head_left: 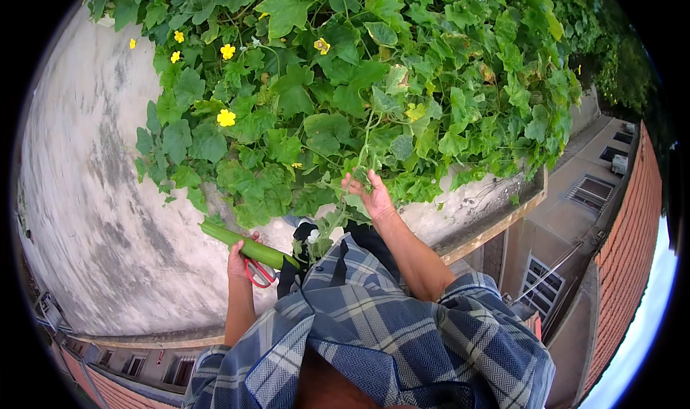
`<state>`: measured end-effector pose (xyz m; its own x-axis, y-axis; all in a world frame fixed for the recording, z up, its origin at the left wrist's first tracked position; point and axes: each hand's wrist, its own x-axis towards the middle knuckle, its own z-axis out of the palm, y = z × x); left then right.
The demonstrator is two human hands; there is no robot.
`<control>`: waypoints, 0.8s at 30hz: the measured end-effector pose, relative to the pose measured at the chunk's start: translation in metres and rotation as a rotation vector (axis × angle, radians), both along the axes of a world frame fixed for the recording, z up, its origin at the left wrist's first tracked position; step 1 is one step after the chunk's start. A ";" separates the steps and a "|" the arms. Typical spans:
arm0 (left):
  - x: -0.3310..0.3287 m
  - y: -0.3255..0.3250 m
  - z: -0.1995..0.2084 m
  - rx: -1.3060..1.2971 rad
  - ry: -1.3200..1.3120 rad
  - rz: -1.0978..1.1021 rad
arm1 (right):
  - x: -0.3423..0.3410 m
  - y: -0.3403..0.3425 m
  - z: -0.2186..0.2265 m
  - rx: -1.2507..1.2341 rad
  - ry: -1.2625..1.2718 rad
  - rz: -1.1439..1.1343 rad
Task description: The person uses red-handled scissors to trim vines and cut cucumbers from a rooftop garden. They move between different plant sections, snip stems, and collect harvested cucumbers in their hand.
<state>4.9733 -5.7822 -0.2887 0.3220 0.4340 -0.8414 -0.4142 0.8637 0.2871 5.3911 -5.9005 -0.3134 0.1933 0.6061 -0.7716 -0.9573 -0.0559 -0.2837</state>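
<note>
My left hand (237, 256) is closed around a long green gourd (269, 254) that slants down toward my shirt. The same hand also carries scissors with red handles (260, 273) under the gourd; their blades are hidden. At the lower edge of the foliage, my right hand (372, 195) has its fingers curled around a leafy vine (365, 150). More of that vine hangs below the hand, in front of my body, where a white flower (313, 236) shows.
A dense bed of green leaves (323, 85) with yellow flowers (226, 118) spreads over the pale, stained concrete surface (100, 172). A raised concrete edge (496, 218) runs along the right. Beyond it stand buildings with an orange tiled roof (627, 258).
</note>
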 end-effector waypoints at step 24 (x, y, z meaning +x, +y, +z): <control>-0.100 0.007 0.043 0.022 0.116 -0.058 | -0.104 0.174 0.007 -0.213 -0.180 0.102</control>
